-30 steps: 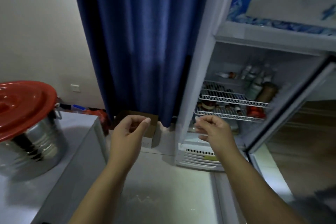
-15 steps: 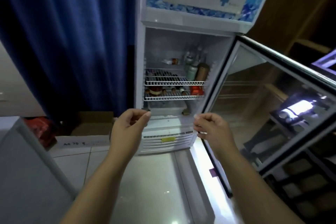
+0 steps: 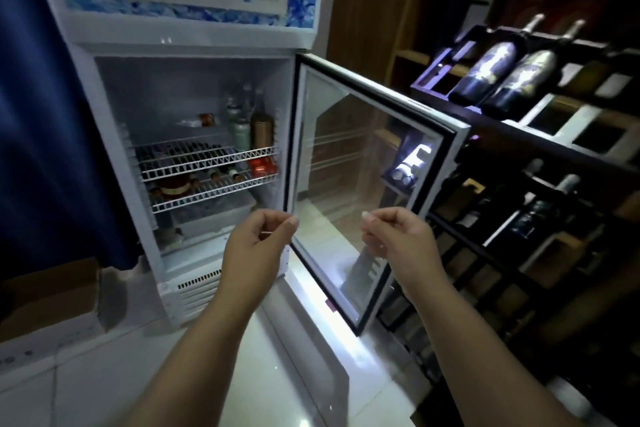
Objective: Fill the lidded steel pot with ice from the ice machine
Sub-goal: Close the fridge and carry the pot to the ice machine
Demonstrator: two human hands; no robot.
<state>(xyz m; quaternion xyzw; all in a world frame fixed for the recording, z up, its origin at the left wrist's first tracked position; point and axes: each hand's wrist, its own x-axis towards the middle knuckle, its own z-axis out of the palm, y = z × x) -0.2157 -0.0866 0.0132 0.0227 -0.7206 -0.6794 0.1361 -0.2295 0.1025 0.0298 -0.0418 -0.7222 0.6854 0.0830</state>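
Observation:
The lidded steel pot is out of view. My left hand and right hand are raised side by side in front of me, fingers loosely curled, thumbs near the forefingers, with nothing in them. Behind them stands a white display fridge. Its glass door is swung open to the right. My left hand is level with the fridge's lower compartment, and my right hand is in front of the door glass. Neither hand touches the fridge.
Wire shelves in the fridge carry bottles and cans, with a white tub below. A dark wine rack with bottles fills the right. A blue curtain hangs on the left above a cardboard box. The floor is pale tile.
My view has swung right: the steel pot with its red lid and the grey counter have left the frame, and the wine rack has come in. Both hands keep the same raised pose.

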